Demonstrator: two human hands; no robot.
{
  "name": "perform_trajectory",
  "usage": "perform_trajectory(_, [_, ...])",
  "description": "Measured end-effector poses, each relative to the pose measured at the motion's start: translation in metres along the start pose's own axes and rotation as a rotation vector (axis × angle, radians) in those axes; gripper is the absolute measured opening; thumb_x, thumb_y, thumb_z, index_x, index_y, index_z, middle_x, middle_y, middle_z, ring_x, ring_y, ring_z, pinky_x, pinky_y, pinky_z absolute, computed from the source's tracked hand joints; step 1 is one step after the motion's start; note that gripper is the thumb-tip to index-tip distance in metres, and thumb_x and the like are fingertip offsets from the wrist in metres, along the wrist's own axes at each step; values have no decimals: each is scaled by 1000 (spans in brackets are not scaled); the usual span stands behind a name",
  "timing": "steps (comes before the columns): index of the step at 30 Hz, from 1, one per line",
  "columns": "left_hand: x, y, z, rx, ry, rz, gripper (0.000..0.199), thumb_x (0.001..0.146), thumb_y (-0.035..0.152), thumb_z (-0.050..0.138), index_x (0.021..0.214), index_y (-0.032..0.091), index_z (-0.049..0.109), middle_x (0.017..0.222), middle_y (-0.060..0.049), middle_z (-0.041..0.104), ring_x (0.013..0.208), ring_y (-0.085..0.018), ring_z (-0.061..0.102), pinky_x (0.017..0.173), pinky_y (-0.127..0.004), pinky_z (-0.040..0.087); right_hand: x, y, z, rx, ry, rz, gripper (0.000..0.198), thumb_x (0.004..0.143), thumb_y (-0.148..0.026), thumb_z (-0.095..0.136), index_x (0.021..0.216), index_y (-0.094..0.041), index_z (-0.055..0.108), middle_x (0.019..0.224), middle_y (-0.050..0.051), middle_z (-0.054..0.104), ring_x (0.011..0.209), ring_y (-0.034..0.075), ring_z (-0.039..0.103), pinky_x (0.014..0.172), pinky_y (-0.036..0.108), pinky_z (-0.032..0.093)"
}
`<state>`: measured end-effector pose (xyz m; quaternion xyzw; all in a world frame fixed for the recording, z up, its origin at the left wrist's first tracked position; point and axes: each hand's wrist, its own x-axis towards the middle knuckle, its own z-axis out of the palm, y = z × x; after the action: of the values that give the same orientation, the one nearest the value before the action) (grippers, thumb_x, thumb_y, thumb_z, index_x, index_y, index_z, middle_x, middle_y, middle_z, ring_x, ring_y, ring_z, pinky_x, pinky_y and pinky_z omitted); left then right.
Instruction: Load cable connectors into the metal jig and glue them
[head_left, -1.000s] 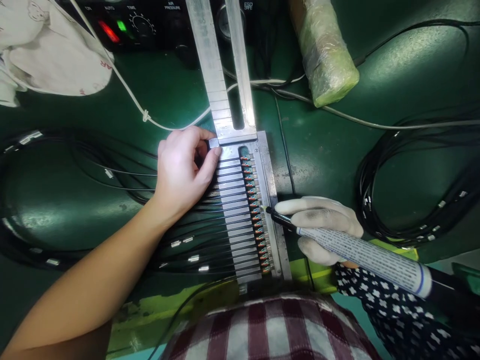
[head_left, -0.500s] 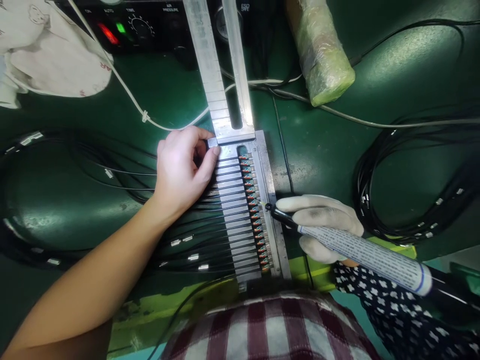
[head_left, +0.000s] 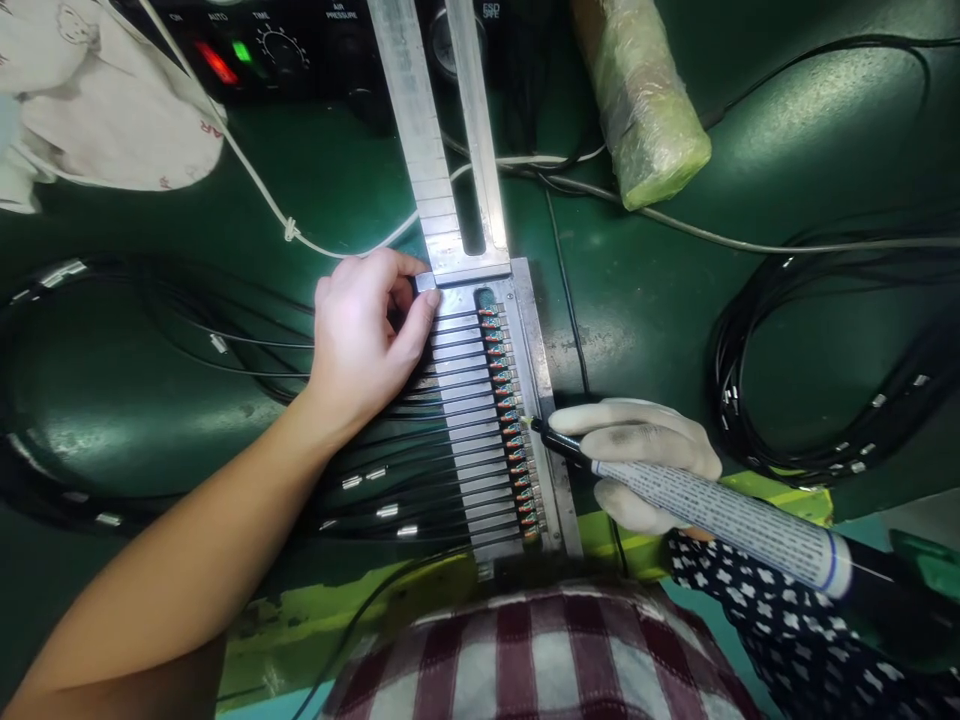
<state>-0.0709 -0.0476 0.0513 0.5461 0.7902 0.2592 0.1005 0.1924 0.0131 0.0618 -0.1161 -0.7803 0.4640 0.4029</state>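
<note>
A flat metal fixture [head_left: 465,440] lies in front of me, with a row of black cables across it. Their ends, small connectors with green and orange parts [head_left: 514,425], line up along its right side. My left hand [head_left: 367,335], bare, is closed with thumb and fingers on the fixture's upper left corner. My right hand [head_left: 637,450], in a white glove, is wrapped round a thick pen-shaped tool [head_left: 720,515] with a white printed barrel and black ends. Its thin tip is at the connectors about midway down the row; whether it touches one I cannot tell.
A slotted metal bar [head_left: 412,130] meets the fixture's top. A black control box [head_left: 300,60] with lit switches stands at the back left, near a pale cloth [head_left: 127,120]. A plastic-wrapped block [head_left: 652,120] lies back right. Coiled black cables [head_left: 731,400] lie on both sides.
My right hand and the pen-shaped tool have shifted slightly toward me and left, the tip moving a little down the row of connectors. My left hand has stayed in place.
</note>
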Motion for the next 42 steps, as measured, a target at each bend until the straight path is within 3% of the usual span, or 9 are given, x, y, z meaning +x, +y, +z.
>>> perform_trajectory(7, [1, -6, 4, -5, 48, 54, 15, 87, 33, 59, 96, 21, 60, 71, 2, 55, 75, -17, 51, 76, -34, 41, 0, -1, 4, 11, 55, 4, 33, 76, -8, 70, 108, -17, 71, 107, 11, 76, 87, 20, 76, 68, 27, 66])
perform_trajectory(13, [1, -9, 7, -18, 71, 80, 14, 86, 31, 60, 95, 21, 60, 70, 2, 52, 71, -16, 48, 73, -32, 39, 3, -4, 1, 13, -5, 22, 21, 77, -7, 68, 96, -14, 71, 99, 14, 77, 83, 21, 76, 67, 27, 65])
perform_trajectory(24, [1, -8, 7, -14, 73, 77, 14, 86, 32, 59, 94, 21, 60, 70, 2, 52, 71, -17, 50, 73, -33, 40, -8, 0, 2, 8, 39, 21, 17, 77, -11, 69, 93, -15, 72, 101, 12, 77, 81, 20, 75, 66, 29, 65])
perform_trajectory(33, [1, -7, 6, -19, 78, 80, 14, 85, 31, 59, 94, 21, 60, 69, 2, 53, 71, -17, 51, 73, -34, 41, -5, -1, 5, 9, 76, 30, 19, 79, -11, 68, 97, -18, 72, 101, 9, 77, 80, 19, 75, 66, 27, 66])
perform_trajectory(42, [1, -9, 7, -9, 83, 91, 14, 85, 30, 59, 95, 21, 60, 70, 2, 53, 71, -17, 51, 76, -35, 42, 1, -2, 2, 38, 25, 33, 31, 79, -8, 69, 108, -18, 71, 106, 10, 76, 83, 20, 76, 64, 27, 66])
